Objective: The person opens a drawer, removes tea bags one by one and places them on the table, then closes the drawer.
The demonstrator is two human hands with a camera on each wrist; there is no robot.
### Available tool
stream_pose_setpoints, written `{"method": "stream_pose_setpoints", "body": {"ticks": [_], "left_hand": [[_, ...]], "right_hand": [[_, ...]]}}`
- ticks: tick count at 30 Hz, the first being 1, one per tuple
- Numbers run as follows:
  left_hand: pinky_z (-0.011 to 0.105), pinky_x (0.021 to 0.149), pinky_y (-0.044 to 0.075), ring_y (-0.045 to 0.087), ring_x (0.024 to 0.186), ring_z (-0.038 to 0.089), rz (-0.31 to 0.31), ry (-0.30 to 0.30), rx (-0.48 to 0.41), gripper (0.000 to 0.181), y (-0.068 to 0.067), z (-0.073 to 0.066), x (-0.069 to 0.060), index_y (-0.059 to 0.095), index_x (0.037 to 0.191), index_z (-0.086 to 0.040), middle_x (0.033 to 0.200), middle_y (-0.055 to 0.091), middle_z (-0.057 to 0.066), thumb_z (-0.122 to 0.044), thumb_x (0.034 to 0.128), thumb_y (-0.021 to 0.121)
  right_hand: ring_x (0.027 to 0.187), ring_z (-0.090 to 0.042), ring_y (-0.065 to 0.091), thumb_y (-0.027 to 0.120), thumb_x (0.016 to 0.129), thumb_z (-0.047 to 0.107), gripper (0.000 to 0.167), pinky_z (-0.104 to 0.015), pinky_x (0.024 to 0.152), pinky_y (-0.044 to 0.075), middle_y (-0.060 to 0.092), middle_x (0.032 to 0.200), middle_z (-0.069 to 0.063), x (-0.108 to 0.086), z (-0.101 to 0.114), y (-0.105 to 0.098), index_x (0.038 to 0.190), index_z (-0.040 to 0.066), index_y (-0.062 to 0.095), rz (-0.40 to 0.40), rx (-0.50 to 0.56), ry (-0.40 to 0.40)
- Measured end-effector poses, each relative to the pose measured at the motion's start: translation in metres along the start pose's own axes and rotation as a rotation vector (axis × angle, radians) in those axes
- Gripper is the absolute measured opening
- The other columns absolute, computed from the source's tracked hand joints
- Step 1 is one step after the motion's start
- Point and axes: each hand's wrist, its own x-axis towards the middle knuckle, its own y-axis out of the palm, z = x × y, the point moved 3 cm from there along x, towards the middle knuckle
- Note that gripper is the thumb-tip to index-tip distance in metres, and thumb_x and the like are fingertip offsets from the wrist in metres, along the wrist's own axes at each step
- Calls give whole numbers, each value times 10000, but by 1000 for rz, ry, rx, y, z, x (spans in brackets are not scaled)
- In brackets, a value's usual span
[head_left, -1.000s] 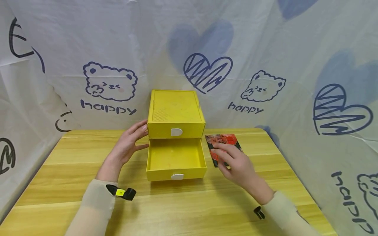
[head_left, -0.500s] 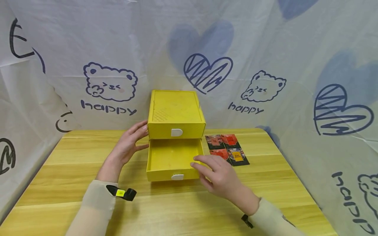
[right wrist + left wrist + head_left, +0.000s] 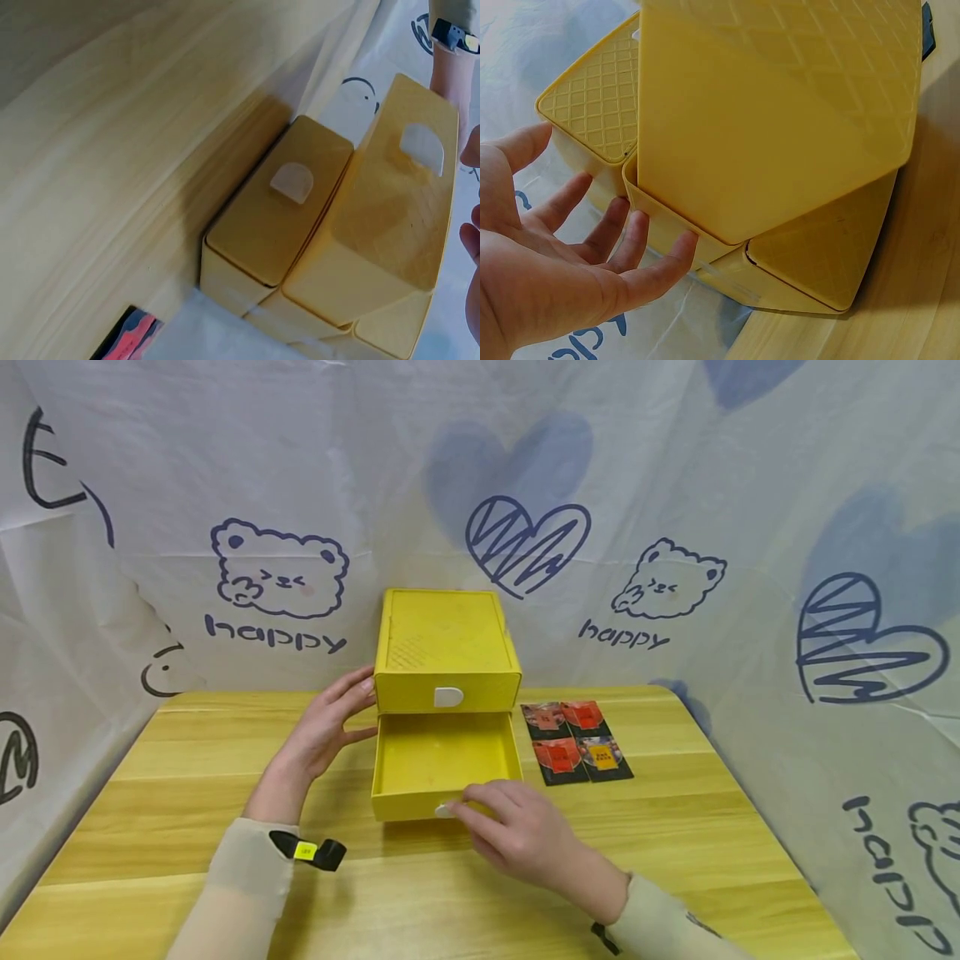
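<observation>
On the wooden table (image 3: 187, 827), the yellow cabinet (image 3: 450, 627) could skid if the left hand (image 3: 318, 733), fingers spread at its side, braced too lightly. Its pulled-out drawer (image 3: 438, 756) shows bare floor; the closed upper drawer (image 3: 408, 692) hides its contents, and the right hand (image 3: 519, 831), fingers loosely parted, is at the lower white handle (image 3: 423, 148), contact unclear

Plastic drawer (image 3: 405, 807), smooth wood-grained table (image 3: 187, 747)

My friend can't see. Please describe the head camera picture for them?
A right hand is at the white handle of an open yellow drawer; a left hand touches the cabinet. Four colourful cards lie on the table to the right.
</observation>
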Motion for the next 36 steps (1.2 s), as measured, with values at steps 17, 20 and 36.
{"method": "stream_pose_setpoints", "body": {"ticks": [17,20,36], "left_hand": [[671,1168,329,266,1528,372,-3,-6,-2,713,0,1,0,266,1658,-129,1704,243,113,-441,1079,541],[672,1169,326,262,1530,372,-1,-4,-4,711,0,1,0,265,1658,-128,1704,241,114,-439,1080,539],[684,1169,316,258,1528,383,0,0,-2,703,1,1,0,262,1658,-124,1709,226,115,-432,1086,529]], "right_hand": [[1070,-189,655,739,923,43,342,-241,982,548,681,1207,-91,1,11,18,1264,38,719,158,26,3],[1079,-194,648,652,973,12,296,-237,997,539,672,1211,-98,1,11,20,1261,34,716,166,32,12],[1050,-174,624,679,968,-10,279,-186,948,542,655,1203,-83,-1,10,28,1234,48,742,192,19,25]]}}
